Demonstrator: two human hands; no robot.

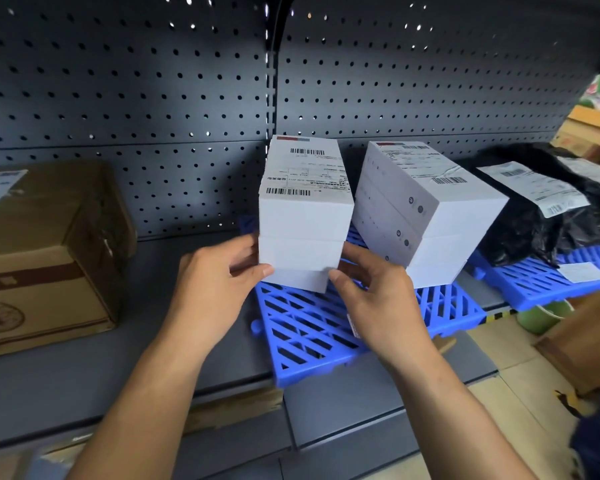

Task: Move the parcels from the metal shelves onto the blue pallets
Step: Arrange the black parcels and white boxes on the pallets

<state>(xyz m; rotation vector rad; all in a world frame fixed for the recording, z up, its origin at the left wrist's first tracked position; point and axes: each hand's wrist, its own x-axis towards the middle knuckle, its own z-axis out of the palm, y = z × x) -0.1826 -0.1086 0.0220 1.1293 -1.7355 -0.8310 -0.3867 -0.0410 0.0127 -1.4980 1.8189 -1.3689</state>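
The left hand [215, 282] and the right hand [374, 292] grip the lower part of a tall white parcel [305, 216] from either side, thumbs pressed on its near face and fingers curled round its flanks. The parcel stands upright with a barcode label on top, its bottom edge at the grid of a blue pallet [309, 327]; whether it rests there or hangs just above cannot be told. Just beside it on the right, a second white parcel [430, 216] stands on the same pallet. The pallet lies on a grey metal shelf [153, 358] backed by a perforated panel [136, 98]. A brown cardboard box [49, 251] sits on the shelf well to the left. Farther right, a black bagged parcel [534, 230] with white labels lies on another blue pallet [541, 282], above a pale tiled floor [499, 344].
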